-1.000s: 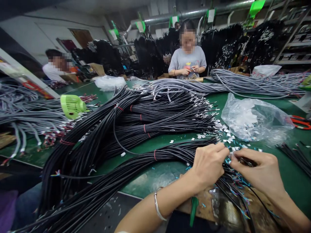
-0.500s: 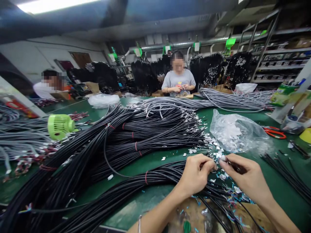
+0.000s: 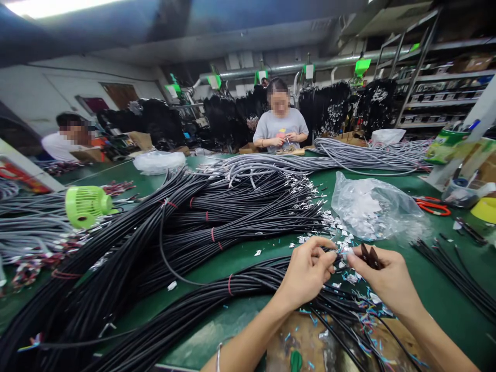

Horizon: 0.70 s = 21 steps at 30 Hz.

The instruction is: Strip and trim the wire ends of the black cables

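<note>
My left hand (image 3: 310, 268) is closed in a pinch on the end of a black cable, whose short thin wires (image 3: 338, 253) show past the fingertips. Close against it, my right hand (image 3: 387, 274) pinches at the same wire end with thumb and forefinger. A dark two-armed hand tool, seemingly small snips (image 3: 371, 257), is tucked in the right palm. Below the hands lies a bundle of black cables (image 3: 256, 276) bound with a red tie, its ends fanned into coloured wires (image 3: 368, 315). White scraps (image 3: 352, 279) lie around the fingers.
A clear plastic bag of white scraps (image 3: 372, 206) stands beyond my hands. More black cables (image 3: 232, 227) fill the left, with grey cables (image 3: 349, 152) behind. A green fan (image 3: 87, 206), orange-handled scissors (image 3: 432, 205) and a worn board (image 3: 287, 336) are around. A co-worker (image 3: 281, 121) sits opposite.
My fingertips stay together at the cable end. My right hand has turned, so the dark tool in its palm shows more. The whole view has shifted slightly.
</note>
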Available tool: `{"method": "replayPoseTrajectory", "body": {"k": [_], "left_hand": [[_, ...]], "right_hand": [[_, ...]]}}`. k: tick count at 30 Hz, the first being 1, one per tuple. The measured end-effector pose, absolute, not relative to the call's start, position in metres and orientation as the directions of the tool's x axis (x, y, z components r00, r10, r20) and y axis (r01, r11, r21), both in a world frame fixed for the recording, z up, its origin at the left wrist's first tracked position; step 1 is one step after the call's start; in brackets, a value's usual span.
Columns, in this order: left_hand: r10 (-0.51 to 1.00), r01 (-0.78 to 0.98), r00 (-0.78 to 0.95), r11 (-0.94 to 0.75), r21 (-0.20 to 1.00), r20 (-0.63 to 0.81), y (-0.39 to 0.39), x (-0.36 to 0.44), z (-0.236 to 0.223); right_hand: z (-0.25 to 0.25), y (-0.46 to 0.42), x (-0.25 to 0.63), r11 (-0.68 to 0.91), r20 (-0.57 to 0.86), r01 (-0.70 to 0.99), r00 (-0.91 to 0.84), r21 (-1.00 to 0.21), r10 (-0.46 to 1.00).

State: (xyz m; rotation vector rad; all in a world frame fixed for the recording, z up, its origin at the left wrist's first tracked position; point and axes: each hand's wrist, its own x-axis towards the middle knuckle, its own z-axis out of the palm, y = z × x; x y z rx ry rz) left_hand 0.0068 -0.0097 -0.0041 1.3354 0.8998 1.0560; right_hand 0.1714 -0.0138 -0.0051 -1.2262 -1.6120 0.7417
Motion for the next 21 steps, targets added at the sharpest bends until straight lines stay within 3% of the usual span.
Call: {"method": "replayPoseTrajectory", "body": {"k": [4, 7, 11, 15, 18, 21], "left_hand": [[0.922, -0.219, 0.371, -0.026, 0.975, 0.108, -0.0065, 0.006, -0.0047], [0.907, -0.254, 0.395, -0.048, 0.966, 0.148, -0.0046, 0.0041, -0.0039], [0.9, -0.252, 0.387, -0.106, 0.962, 0.201, -0.0021, 0.0002, -0.0018], [0.911, -0.102, 0.392, -0.096, 0.99, 0.129, 0.0001, -0.002, -0.0005], [0.905, 0.003, 0.414, -0.107, 0.994, 0.096, -0.0018, -0.0004, 0.0003], [0.875, 0.128, 0.463, -0.225, 0.966, 0.142, -0.0085, 0.0009, 0.0046]], "right_hand": [[-0.0115, -0.0111, 0.1665, 0.14, 0.122, 0.207, -0.099, -0.968, 0.988], [-0.0116, -0.0116, 0.1626, 0.128, 0.107, 0.173, -0.126, -0.977, 0.986], [-0.0088, -0.0112, 0.1637, 0.189, 0.184, 0.151, -0.052, -0.97, 0.982], [-0.0112, -0.0099, 0.1682, 0.287, 0.31, 0.286, 0.037, -0.914, 0.95], [-0.0116, -0.0124, 0.1701, 0.347, 0.375, 0.361, 0.008, -0.865, 0.927], [-0.006, -0.0184, 0.1717, 0.451, 0.458, 0.378, -0.076, -0.809, 0.886]]}}
